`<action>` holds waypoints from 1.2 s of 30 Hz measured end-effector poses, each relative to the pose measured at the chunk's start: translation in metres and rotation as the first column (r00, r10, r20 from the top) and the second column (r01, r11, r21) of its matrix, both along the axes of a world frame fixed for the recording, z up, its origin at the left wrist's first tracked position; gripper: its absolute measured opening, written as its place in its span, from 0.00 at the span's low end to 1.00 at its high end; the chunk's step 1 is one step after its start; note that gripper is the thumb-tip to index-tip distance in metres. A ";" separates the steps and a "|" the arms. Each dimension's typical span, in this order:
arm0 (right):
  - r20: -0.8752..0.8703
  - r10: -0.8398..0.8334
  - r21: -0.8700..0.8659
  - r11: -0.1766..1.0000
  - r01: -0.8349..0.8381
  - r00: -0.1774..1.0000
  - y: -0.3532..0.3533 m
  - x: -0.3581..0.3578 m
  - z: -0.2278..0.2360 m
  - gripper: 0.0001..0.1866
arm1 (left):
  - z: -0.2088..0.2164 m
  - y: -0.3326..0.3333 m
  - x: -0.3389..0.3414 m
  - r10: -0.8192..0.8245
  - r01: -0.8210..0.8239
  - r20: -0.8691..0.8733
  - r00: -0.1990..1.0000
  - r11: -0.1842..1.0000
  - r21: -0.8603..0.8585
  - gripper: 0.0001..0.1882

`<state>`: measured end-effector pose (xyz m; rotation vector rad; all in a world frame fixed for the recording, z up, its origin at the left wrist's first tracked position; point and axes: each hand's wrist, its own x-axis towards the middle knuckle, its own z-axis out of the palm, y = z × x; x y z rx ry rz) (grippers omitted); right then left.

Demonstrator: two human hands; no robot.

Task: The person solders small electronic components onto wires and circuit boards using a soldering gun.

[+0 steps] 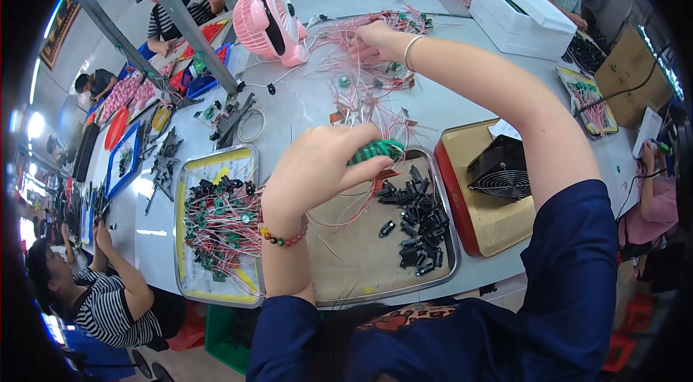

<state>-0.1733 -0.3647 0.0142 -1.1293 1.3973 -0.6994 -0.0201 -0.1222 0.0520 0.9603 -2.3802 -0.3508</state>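
Observation:
My left hand [325,165] is above the tray in front of me, fingers and thumb wrapped round a stack of small green pieces [375,152], apparently circuit boards. Thin red and white wires trail from it. Stretched toward the far side of the table, my right hand [372,42] has its fingers bent down into a loose pile of wired green parts [404,21]. Its fingertips are partly hidden among the wires, so what they pinch is unclear. Below my left hand, small black plastic parts [419,227] lie in the brown-lined metal tray [346,266].
Left of my forearm is a tray [180,252] of wired boards. A pink fan [267,21] stands at the far left, a white foam box [523,24] far right. A black fan [502,169] sits on a gold-coloured lid [469,144]. Co-workers sit around the table.

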 end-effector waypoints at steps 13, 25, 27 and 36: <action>-0.014 -0.131 -0.170 0.977 0.127 0.991 -0.046 0.001 -0.012 0.07 | -0.002 -0.004 0.012 0.066 -0.066 0.008 0.998 0.998 -0.015 0.16; -0.357 -0.118 -0.194 0.980 0.051 0.927 -0.075 -0.036 -0.012 0.10 | -0.003 -0.002 0.017 0.074 -0.074 0.006 0.997 0.997 0.013 0.16; -0.923 -0.274 -0.382 0.724 -0.574 0.269 -0.084 -0.057 -0.019 0.09 | 0.001 -0.002 0.017 0.056 -0.056 -0.012 0.998 0.998 0.012 0.15; -0.751 -0.651 -0.276 0.456 -0.846 -0.106 -0.064 -0.092 0.001 0.14 | 0.004 0.002 0.025 0.026 -0.025 -0.105 0.994 1.000 0.016 0.16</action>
